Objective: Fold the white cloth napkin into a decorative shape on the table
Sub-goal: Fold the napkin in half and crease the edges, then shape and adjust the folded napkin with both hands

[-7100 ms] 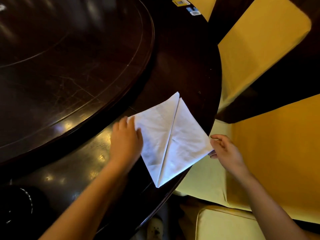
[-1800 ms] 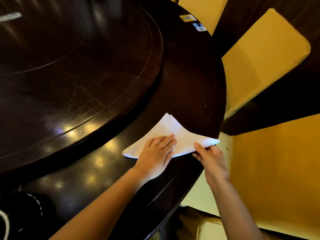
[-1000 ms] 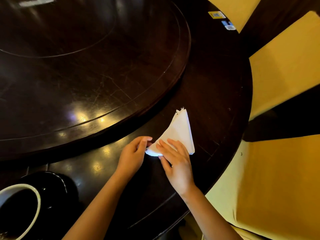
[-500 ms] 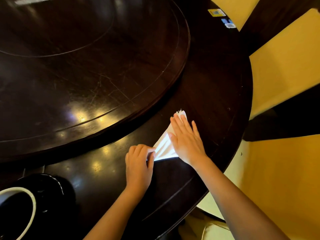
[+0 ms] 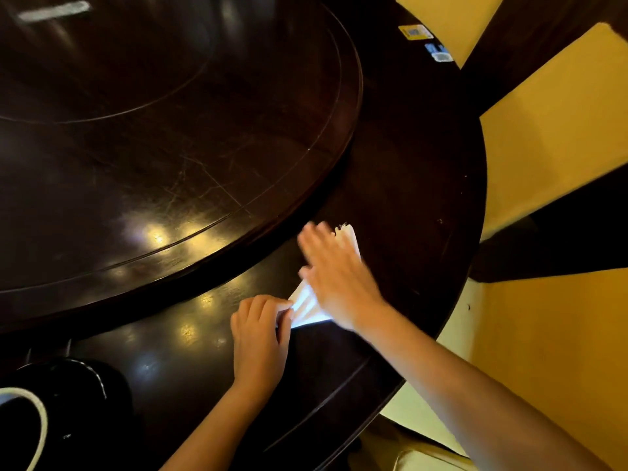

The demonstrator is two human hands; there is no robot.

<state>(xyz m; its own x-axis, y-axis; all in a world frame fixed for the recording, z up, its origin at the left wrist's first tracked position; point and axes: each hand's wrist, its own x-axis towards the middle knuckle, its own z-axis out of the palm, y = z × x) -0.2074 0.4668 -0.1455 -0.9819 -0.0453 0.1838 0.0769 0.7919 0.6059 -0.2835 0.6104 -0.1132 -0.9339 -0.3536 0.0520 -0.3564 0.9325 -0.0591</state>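
The white cloth napkin point(image 5: 307, 305) lies folded into a narrow triangle on the dark wooden table point(image 5: 407, 185), its point away from me. My right hand point(image 5: 336, 273) lies flat across its middle with fingers spread, slightly blurred, and hides most of the cloth. Only the far tip and the near left corner show. My left hand point(image 5: 260, 334) pinches that near corner between thumb and fingers.
A large raised turntable point(image 5: 153, 130) fills the table's centre, left of the napkin. A black bowl with a white rim point(image 5: 37, 423) sits at the lower left. Yellow-covered chairs point(image 5: 557, 130) stand beyond the table's right edge. Small stickers point(image 5: 424, 39) lie at the far edge.
The napkin went from a wide kite to a flat triangle to a narrow one. In the last half second my right hand slid slightly left over it; my left hand kept its hold.
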